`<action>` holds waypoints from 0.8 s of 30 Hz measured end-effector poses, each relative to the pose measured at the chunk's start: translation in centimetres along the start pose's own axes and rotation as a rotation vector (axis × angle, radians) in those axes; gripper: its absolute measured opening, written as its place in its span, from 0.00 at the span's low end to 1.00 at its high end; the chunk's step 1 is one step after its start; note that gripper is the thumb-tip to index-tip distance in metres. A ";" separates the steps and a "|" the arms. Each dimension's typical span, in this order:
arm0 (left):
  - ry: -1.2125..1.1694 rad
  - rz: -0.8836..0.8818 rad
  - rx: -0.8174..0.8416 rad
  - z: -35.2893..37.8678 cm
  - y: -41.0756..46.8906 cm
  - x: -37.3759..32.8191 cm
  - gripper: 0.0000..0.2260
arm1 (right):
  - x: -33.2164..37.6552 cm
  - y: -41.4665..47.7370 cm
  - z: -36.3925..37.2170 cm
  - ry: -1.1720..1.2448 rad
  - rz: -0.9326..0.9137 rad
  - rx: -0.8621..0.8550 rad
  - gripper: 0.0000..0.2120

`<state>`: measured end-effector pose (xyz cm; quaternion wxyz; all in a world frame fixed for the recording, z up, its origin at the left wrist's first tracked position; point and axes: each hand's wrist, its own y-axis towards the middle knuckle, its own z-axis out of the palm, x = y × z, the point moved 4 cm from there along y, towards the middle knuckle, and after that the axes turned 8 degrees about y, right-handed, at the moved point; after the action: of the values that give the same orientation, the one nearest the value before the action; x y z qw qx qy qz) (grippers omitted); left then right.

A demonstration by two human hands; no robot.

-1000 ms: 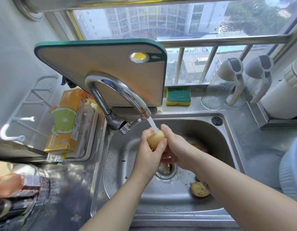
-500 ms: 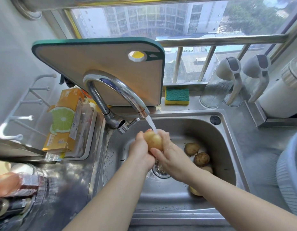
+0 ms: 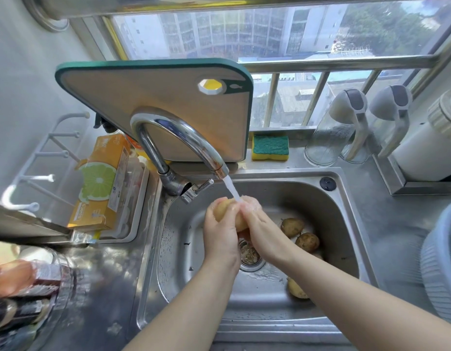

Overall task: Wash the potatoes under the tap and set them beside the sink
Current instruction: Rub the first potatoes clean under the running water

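A pale yellow potato sits under the running stream from the chrome tap, held over the steel sink. My left hand cups it from the left and my right hand wraps it from the right. Two brown potatoes lie in the basin to the right of my right wrist. Another potato shows by my right forearm, partly hidden. The drain strainer lies below my hands.
A green-edged cutting board leans behind the tap. A sponge and two glass bottles stand on the back ledge. An orange box rests in a tray at left. A pale ribbed basket sits on the right counter.
The potato has turned between my hands under the water, and my right hand has shifted over its top. My right arm moved aside, uncovering the potatoes in the basin.
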<state>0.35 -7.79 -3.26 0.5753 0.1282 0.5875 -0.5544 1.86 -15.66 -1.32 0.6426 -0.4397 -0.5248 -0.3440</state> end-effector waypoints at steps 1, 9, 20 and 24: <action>-0.003 -0.014 -0.023 -0.1 0.3 -0.1 0.12 | -0.1 -0.2 0.2 0.030 0.004 0.048 0.12; 0.242 0.064 0.057 -0.1 0.1 -0.3 0.14 | 0.4 0.3 -0.5 0.067 0.051 -0.145 0.02; 0.240 0.143 0.020 -0.2 0.1 -0.4 0.18 | 1.8 -0.2 -0.2 0.035 0.135 0.000 0.16; 0.132 0.076 -0.024 0.0 0.7 -0.7 0.07 | 1.5 -0.7 0.0 -0.006 0.131 0.093 0.15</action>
<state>1.07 -7.17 -3.00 0.5573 0.1799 0.6254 -0.5156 1.52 -15.89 0.28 0.6818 -0.4437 -0.5124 -0.2751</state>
